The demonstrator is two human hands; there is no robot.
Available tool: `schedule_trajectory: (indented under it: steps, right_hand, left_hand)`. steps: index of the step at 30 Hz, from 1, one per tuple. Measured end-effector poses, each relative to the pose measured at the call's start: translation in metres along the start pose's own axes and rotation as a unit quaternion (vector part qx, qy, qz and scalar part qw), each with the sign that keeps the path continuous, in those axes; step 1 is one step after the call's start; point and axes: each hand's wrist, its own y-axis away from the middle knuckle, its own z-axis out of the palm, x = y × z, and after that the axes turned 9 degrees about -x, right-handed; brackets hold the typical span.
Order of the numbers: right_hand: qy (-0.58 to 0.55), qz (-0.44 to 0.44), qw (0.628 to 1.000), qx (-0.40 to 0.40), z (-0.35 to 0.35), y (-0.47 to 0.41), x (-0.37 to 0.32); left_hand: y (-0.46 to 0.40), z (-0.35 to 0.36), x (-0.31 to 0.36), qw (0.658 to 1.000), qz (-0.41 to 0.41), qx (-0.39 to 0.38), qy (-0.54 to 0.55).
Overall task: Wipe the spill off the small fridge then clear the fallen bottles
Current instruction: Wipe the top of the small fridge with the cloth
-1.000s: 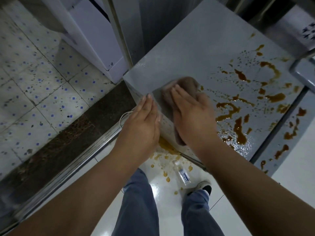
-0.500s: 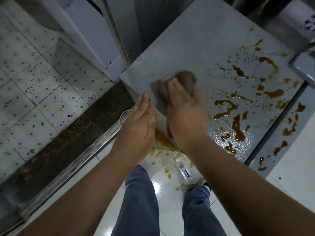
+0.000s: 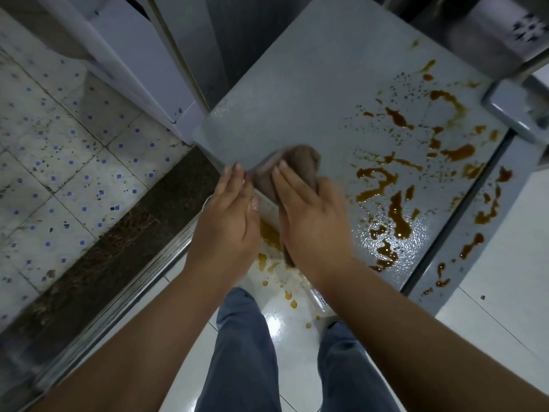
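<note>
You are early in the wipe, by my reading. Your right hand (image 3: pixel 312 221) lies flat, fingers spread, pressing a brown cloth (image 3: pixel 292 168) onto the near-left corner of the small fridge (image 3: pixel 297 93) top; part of the cloth hangs over the front edge beneath your palm. Your left hand (image 3: pixel 228 215) is open and holds nothing, its fingers straight, set against that same front edge just beside the cloth.

The grey top around and beyond the cloth, toward the far-left side, looks bare of stains. Most of the spill (image 3: pixel 398 215) is untouched: thick brown streaks and droplets cover the right half of the top, with a wet glossy patch near the front-right edge, and more blotches run down the strip on the right side of the fridge. Brown drips also dot the white floor (image 3: pixel 276 322) below the front edge, between your legs.

As for the bottles, only one small clear bottle (image 3: pixel 320 298) with a label seems to lie on the floor by your right forearm, largely hidden, so I cannot be sure of it, and no other is in view. So expect the bulk of wiping ahead, then the bottle pickup, which has not begun
</note>
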Motion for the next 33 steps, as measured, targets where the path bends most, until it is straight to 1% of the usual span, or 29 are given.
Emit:
schedule_trajectory:
  steps: [2,5,6,8,10,11,14,16,18,20,22,25,27,30,31,33]
  right_hand:
    - [0.003,0.004,1.000,-0.005,-0.009,0.017,0.012]
    - [0.019,0.066,0.997,0.038,-0.021,0.003,0.027]
    - [0.029,0.074,0.996,0.051,-0.021,-0.006,0.028]
    - [0.022,0.043,0.998,0.050,-0.017,-0.013,0.024]
    - [-0.004,-0.005,1.000,0.009,-0.011,0.000,0.016]
    - [-0.011,-0.013,1.000,-0.009,-0.012,0.012,0.015]
    - [-0.002,0.006,1.000,-0.026,-0.020,0.045,0.028]
    - [0.004,0.041,0.999,-0.009,-0.029,0.049,0.040]
    - [0.005,0.065,0.998,0.020,-0.033,0.036,0.049]
    - [0.001,0.043,0.999,0.020,-0.029,0.021,0.050]
    - [-0.005,-0.007,1.000,0.007,-0.025,0.020,0.045]
    - [-0.005,-0.036,0.999,-0.022,-0.029,0.053,0.041]
    - [0.004,-0.023,0.999,-0.025,-0.038,0.073,0.049]
    - [0.002,0.030,0.999,0.012,-0.050,0.064,0.063]
    - [0.008,0.035,0.999,0.022,-0.050,0.057,0.063]
    - [0.033,0.023,0.999,0.011,-0.039,0.049,0.052]
  left_hand:
    - [0.001,-0.002,0.003,1.000,0.000,-0.011,-0.010]
    - [0.003,-0.001,0.013,0.998,0.027,-0.032,-0.037]
    - [0.003,0.001,0.017,0.998,0.034,-0.043,-0.040]
    - [0.004,0.003,0.024,0.997,0.042,-0.054,-0.028]
    - [0.008,0.005,0.027,0.998,0.047,-0.046,-0.012]
    - [0.012,0.005,0.026,0.998,0.051,-0.041,-0.016]
    - [0.026,0.004,0.025,0.995,0.065,-0.061,-0.033]
    - [0.029,0.004,0.026,0.996,0.053,-0.070,-0.022]
    - [0.023,0.006,0.026,0.996,0.054,-0.070,-0.034]
    - [0.016,0.011,0.027,0.994,0.067,-0.068,-0.057]
    - [0.011,0.018,0.025,0.993,0.066,-0.061,-0.073]
    - [0.013,0.025,0.025,0.994,0.058,-0.057,-0.070]
    - [0.015,0.025,0.027,0.994,0.063,-0.062,-0.068]
    - [0.019,0.026,0.028,0.992,0.073,-0.066,-0.082]
    - [0.020,0.027,0.027,0.992,0.073,-0.066,-0.085]
    - [0.022,0.032,0.028,0.991,0.071,-0.064,-0.093]
